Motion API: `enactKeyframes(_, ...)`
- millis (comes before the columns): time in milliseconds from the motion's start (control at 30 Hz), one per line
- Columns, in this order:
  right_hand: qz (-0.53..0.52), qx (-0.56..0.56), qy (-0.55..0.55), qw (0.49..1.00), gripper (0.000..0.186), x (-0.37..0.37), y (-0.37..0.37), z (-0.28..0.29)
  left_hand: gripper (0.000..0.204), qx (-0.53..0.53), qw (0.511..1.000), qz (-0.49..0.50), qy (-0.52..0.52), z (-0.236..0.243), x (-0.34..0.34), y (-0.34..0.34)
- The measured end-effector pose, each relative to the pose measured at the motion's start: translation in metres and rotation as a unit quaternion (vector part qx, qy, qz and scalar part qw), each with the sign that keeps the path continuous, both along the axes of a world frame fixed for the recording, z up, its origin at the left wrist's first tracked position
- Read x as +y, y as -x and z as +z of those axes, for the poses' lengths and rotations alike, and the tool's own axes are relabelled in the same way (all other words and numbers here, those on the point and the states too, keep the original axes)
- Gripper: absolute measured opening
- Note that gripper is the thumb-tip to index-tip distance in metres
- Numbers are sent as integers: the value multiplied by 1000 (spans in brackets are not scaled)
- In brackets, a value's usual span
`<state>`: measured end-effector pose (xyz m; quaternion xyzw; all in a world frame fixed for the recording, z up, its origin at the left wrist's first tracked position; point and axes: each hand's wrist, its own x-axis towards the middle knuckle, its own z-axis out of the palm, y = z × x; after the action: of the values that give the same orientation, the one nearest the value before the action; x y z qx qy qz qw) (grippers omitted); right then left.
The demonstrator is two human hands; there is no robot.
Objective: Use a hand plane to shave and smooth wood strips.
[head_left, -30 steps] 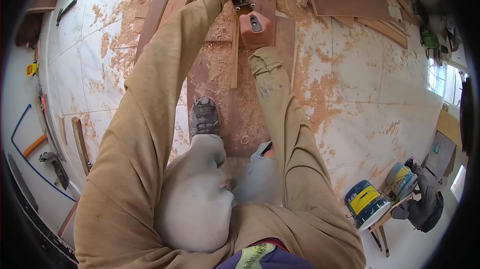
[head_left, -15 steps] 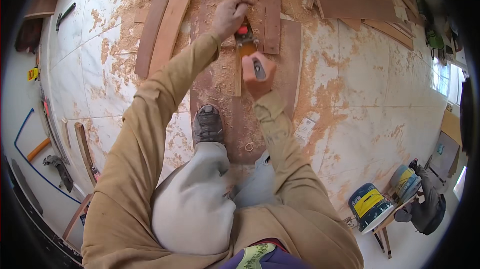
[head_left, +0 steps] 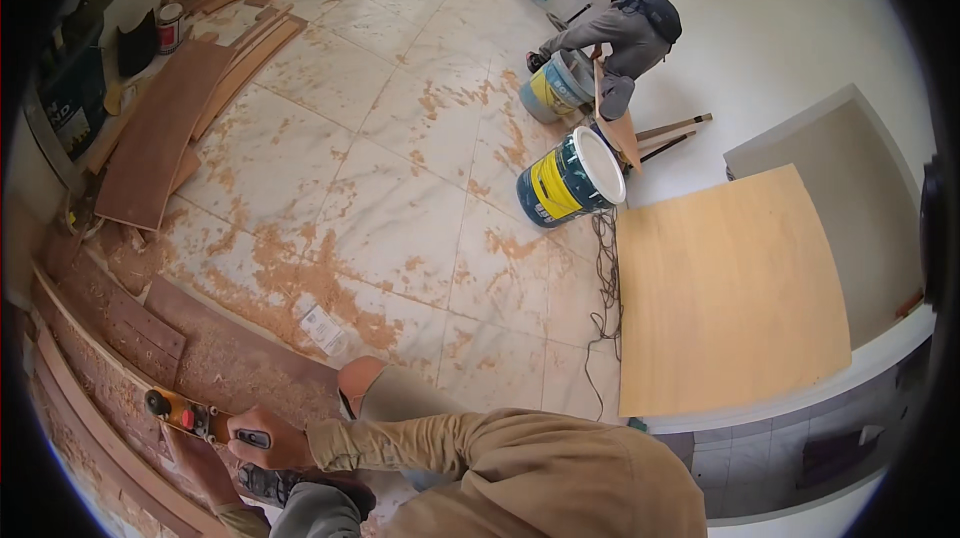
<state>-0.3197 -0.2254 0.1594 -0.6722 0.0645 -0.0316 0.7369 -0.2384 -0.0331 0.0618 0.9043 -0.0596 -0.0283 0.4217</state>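
- We count one hand plane (head_left: 190, 416), orange with a dark front knob and a red part, at the near left, by the near end of one narrow wood strip (head_left: 95, 326).
- We count two large buckets on the right at the far side: a dark blue one (head_left: 562, 181) with a yellow band and white lid, leaning over, and a grey-blue one (head_left: 556, 88) just beyond it.
- We see one big pale wood sheet (head_left: 730, 298) at the right, with one dark cable (head_left: 607, 283) by its left edge.
- We find one small paint can (head_left: 170, 30) at the far left, near one wide reddish board (head_left: 165, 128).
- We note one white packet (head_left: 323, 330) on the shavings-strewn tile floor (head_left: 400, 198).
- Our right hand (head_left: 268, 438) is curled round the plane's rear handle.
- Our left hand (head_left: 193, 458) lies just beside the plane, clear of the knob; its fingers are mostly hidden, so we cannot tell how far open it is or whether it touches.
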Motion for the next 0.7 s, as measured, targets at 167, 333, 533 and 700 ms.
enactKeyframes(167,-20,46,21,999,25,-9,62,-5,42,308,697,-12,648,-1,-44,57)
enactKeyframes(333,-14,11,35,999,23,-23,73,-2,42,391,611,-24,688,1,-37,68)
enactKeyframes(533,-17,116,-264,957,23,-60,28,14,45,220,805,218,506,-8,26,78)
enactKeyframes(700,153,114,199,961,34,-84,-11,24,44,155,896,287,302,8,55,77)
